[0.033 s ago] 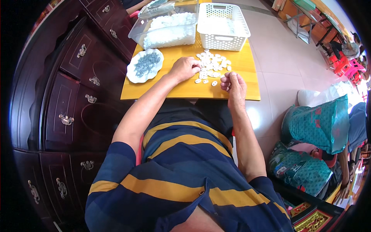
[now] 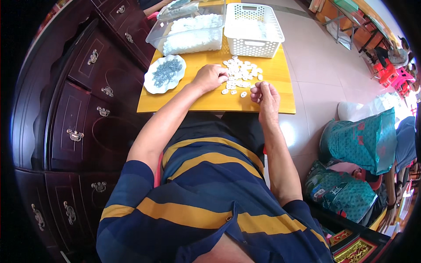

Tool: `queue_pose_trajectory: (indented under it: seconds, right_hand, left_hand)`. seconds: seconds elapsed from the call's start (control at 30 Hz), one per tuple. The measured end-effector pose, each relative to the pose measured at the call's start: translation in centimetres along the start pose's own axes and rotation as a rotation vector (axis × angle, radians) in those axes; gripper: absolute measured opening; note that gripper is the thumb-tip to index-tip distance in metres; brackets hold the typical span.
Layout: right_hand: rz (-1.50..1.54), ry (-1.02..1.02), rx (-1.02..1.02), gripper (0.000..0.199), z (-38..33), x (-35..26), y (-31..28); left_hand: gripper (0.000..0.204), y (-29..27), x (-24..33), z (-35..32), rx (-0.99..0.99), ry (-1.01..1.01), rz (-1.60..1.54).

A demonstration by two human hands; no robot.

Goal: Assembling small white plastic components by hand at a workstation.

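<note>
— How is the light?
— Bright daylight from the upper right; the tiled floor (image 2: 307, 65) glares pale and the far right corner washes out.
— Shadows?
— Soft ones. The dark wooden cabinet (image 2: 74, 114) at left stays dim, its brass handles catching small glints. The yellow table (image 2: 210, 98) is evenly lit.
— Sharpness?
— Crisp in the centre. Fisheye bending curves straight edges toward the rim, a black vignette closes the corners, and detail smears there.
</note>
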State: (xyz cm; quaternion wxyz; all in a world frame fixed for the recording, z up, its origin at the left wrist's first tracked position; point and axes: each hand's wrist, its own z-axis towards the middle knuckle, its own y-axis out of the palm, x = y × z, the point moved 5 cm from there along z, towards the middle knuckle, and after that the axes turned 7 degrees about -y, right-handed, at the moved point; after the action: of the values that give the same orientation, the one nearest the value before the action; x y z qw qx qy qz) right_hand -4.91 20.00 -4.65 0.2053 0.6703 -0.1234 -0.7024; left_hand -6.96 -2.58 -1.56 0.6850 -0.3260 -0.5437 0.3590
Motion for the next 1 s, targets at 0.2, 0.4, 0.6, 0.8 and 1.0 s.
queue_pose_trajectory:
  seconds: [0.2, 0.4, 0.6, 0.8, 1.0]
  right_hand:
    - [-0.043, -0.029, -0.037, 0.027, 0.1, 0.4, 0.0]
    - [-0.147, -0.146, -0.117, 0.028, -0.2, 0.0, 0.8]
    - [-0.753, -0.454, -0.113, 0.017, -1.3, -2.1, 2.8]
    - [-1.273, -0.761, -0.27, 0.007, -1.5, -1.7, 5.2]
    - [-1.315, -0.831, -0.284, 0.009, -1.8, -0.6, 5.8]
  left_hand:
    - [0.019, 0.5, 0.5, 0.0, -0.016, 0.128, 0.285]
    - [0.015, -2.2, -1.0, -1.7, 0.195, 0.003, 0.062]
    - [0.004, -4.2, -3.0, -7.8, 0.334, -0.202, -0.388]
    - [0.004, -2.0, -4.4, -11.7, 0.255, -0.276, -0.551]
    - [0.007, -2.1, -4.6, -12.0, 0.245, -0.287, -0.646]
